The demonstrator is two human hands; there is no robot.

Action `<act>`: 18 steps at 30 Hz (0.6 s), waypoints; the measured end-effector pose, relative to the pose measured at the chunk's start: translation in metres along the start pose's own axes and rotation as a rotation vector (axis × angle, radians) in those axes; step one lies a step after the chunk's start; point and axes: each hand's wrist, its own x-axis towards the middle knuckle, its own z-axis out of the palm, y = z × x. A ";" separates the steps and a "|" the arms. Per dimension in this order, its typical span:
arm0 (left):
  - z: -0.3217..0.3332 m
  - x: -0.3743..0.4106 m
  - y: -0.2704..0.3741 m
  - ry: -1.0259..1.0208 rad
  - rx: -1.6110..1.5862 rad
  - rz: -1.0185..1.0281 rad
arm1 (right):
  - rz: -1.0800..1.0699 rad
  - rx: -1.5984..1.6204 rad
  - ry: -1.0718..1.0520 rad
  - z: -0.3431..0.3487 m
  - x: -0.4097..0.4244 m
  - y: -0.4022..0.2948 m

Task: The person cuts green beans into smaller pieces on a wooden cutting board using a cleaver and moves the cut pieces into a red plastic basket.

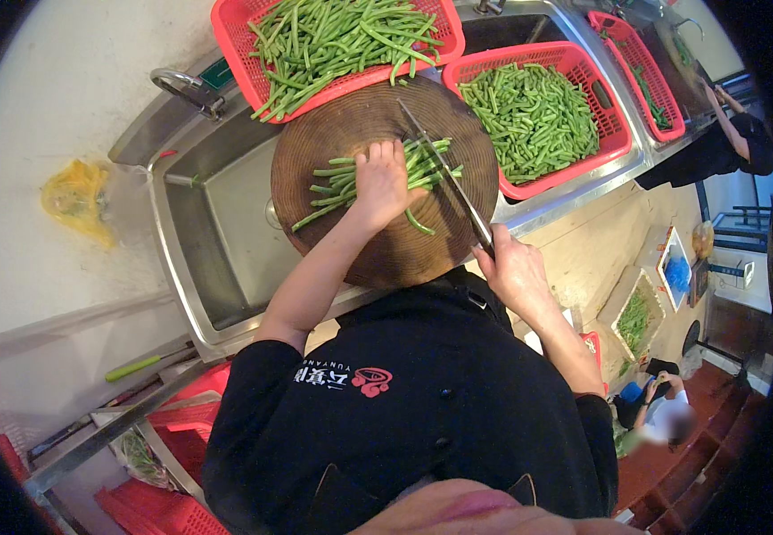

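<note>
A bundle of green beans (336, 182) lies across a round wooden chopping block (386, 257). My left hand (383, 179) presses down on the bundle with its fingers together. My right hand (513, 264) grips the handle of a kitchen knife (457, 184), whose long blade slants over the right part of the bundle, its tip near the block's far side. Whether the edge touches the beans I cannot tell. Long beans fill a red plastic basket (226, 50) beyond the block. Cut bean pieces (533, 124) fill another red basket (570, 175) at the right.
The block sits over a steel sink (246, 227) with a faucet (189, 90) behind it. A yellow plastic bag (77, 200) lies at the left. Another person (727, 137) stands by a further red basket (677, 127); a second person (660, 411) is at the lower right, near a box of greens (635, 317).
</note>
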 end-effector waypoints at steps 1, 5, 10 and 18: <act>0.002 0.001 -0.002 -0.016 -0.019 -0.004 | -0.008 -0.025 -0.010 -0.001 0.004 0.000; 0.012 0.003 -0.004 -0.040 -0.050 -0.008 | -0.044 -0.061 -0.084 -0.009 0.028 0.001; 0.020 0.000 -0.003 -0.012 -0.022 0.002 | 0.006 -0.086 -0.089 0.023 0.055 0.010; 0.008 -0.001 -0.004 -0.070 -0.093 -0.102 | -0.101 -0.021 0.097 0.048 0.046 0.035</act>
